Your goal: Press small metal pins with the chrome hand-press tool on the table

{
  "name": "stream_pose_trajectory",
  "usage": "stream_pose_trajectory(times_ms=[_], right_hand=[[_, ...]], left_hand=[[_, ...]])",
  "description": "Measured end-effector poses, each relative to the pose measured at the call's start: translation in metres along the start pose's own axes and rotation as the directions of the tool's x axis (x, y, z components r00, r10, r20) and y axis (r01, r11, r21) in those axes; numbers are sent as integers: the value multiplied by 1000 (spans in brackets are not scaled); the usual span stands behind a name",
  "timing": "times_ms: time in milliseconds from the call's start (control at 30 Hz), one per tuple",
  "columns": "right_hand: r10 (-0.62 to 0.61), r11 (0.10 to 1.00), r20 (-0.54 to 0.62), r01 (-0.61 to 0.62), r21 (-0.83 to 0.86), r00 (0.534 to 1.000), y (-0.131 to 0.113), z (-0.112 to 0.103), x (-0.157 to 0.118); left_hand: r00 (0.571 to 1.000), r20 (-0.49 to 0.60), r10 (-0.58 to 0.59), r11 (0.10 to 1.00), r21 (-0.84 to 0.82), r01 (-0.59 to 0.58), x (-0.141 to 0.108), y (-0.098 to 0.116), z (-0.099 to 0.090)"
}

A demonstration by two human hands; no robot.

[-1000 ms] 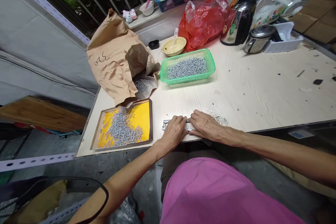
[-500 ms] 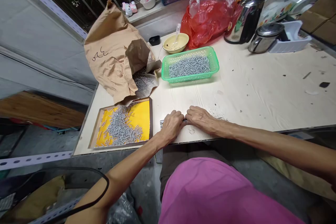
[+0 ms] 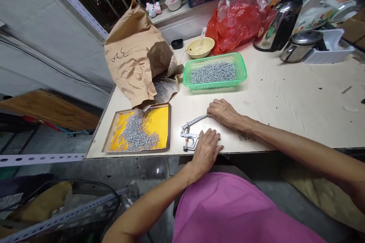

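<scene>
A metal hand plier tool (image 3: 194,124) lies on the table near its front edge, its two arms spread apart. My right hand (image 3: 222,112) has its fingers wrapped round the end of the upper arm. Over the lower arm lies my left hand (image 3: 207,148), palm down with its fingers spread, covering part of it. To the left, a shallow box with a yellow bottom (image 3: 161,123) holds a heap of small metal pins (image 3: 137,133). Beyond the tool stands a green basket (image 3: 215,84) holding more of these pins.
A brown paper bag (image 3: 131,57) with pins at its mouth leans at the back left of the table (image 3: 299,110). Behind the basket are a yellow bowl (image 3: 201,50) and a red plastic bag (image 3: 239,22). A steel kettle (image 3: 281,22) and a steel pot (image 3: 299,47) stand back right.
My hands have moved apart, the right one away from me and the left one flat towards the table edge. The tool, mostly hidden before, now shows with its arms spread. The view has shifted.
</scene>
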State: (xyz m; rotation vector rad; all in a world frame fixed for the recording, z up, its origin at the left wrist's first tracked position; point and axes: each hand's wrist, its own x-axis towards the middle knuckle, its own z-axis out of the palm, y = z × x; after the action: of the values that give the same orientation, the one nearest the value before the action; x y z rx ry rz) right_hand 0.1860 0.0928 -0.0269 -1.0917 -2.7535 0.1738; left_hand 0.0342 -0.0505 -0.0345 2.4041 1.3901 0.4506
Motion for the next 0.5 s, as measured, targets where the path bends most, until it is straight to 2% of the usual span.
stream_pose_trajectory(times_ms=[100,167,233,267,367,433,500], right_hand=[[-16,999,-11,16,-30,1000,9,-4,13],[-15,999,10,15,-40,1000,1,-8,18],[-76,997,32,77,-31,997,-22,-10,22],[-152,988,39,153,-14,988,-38,-10,24],[-419,908,73,418,27,905,-86,-6,32],[-491,869,124,495,6,862,-109,-3,40],[-514,846,196,532,-44,835,-123,-3,49]], left_hand=[[1000,-11,-8,999,-31,8,-1,6,3],[1000,-26,-7,999,-40,6,0,5,3],[999,-39,-11,998,-55,9,-1,2,5],[999,-34,-20,998,-67,18,-2,0,6],[997,13,-81,994,-78,81,-5,-5,13],[993,44,-108,992,-67,111,-6,-8,17],[993,53,-104,993,-55,107,-5,-11,17]])
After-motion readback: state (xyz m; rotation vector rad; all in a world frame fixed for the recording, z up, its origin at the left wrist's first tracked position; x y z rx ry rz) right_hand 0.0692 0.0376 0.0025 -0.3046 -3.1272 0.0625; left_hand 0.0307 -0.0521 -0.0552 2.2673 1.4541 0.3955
